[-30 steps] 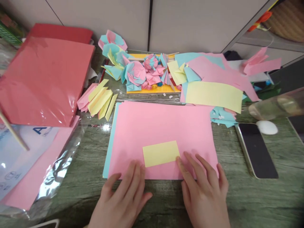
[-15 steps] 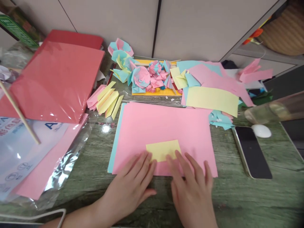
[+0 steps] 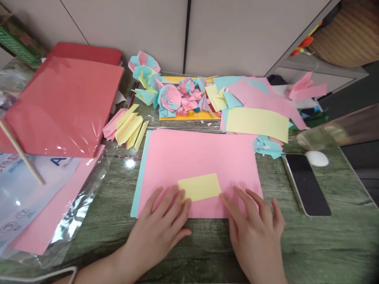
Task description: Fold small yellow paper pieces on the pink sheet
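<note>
Yellow slip [image 3: 199,187], small rectangle, flat on pink sheet [image 3: 201,157] near its near edge, centre of green wood-grain table [image 3: 325,244]. Largest first: wrapped red paper ream [image 3: 62,104] far left, tilted over clear plastic packaging [image 3: 35,197]; pink sheet stacked on blue sheet [image 3: 139,177], blue edge showing at left only; long yellow strip [image 3: 257,124] w/ loose pink and blue offcuts far right; folded paper flowers [image 3: 170,94] on yellow board at far centre; dark phone [image 3: 306,183] right, white egg-like object [image 3: 316,158] just beyond it; bundle of folded pink and yellow pieces [image 3: 126,126] left of centre; wooden stick [image 3: 20,154] far left.

Left hand [image 3: 160,228] flat, palm down, fingers spread a little, tips touching slip's near-left corner. Right hand [image 3: 256,232] likewise flat, fingers apart, index tip at slip's near-right corner. Neither clamped on anything; nothing pinched.

Step in hand, as judged: steadying and squaring slip between both hands. Done well by keeping pressure light and even at both corners so slip does not skate on smooth sheet beneath, edges kept parallel to pink sheet's near edge, fingertips not palms doing the work.

Slip itself: pale yellow, crisp corners, no crease visible, lying slightly askew, right end a touch farther than left. Thin, light paper by look; prob. shifts at a breath.
</note>
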Demonstrator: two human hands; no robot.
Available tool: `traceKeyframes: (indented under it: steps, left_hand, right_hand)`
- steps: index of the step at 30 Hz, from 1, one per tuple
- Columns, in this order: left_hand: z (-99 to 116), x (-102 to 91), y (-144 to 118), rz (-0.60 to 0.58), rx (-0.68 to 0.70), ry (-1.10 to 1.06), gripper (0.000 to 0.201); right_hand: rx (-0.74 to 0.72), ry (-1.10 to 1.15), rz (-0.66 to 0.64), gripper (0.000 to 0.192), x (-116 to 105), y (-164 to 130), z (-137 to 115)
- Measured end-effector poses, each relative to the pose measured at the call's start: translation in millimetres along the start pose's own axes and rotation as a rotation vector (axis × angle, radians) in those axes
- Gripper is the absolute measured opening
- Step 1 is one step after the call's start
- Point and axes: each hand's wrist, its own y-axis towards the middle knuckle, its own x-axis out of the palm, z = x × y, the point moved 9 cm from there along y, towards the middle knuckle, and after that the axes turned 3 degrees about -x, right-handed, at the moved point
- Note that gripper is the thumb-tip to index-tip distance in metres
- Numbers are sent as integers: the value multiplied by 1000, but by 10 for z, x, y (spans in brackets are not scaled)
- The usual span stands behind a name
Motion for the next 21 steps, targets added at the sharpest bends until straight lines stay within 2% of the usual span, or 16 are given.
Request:
traceKeyframes:
  steps: [4,7,10,13,18,21]
  left_hand:
    - [38,16,53,-18,29,39,40]
    - [116,29,129,-77,107,111,30]
    - [143,13,229,-133,127,163,31]
    - [143,-18,308,-155,96,122,34]
    - [193,-66,347,-124,111,40,25]
    - [103,-143,404,-97,52,-70,18]
  right_hand:
    - [-16,6,-7,24,34,2,-34]
    - [-39,26,-11,23,34,24,-49]
    - [-94,62,-20,21,18,61,-47]
    - [-166,81,-66,20,17,120,-47]
    - [-242,118,-172,17,16,279,-99]
    - [-269,363,-226,17,-3,385,-199]
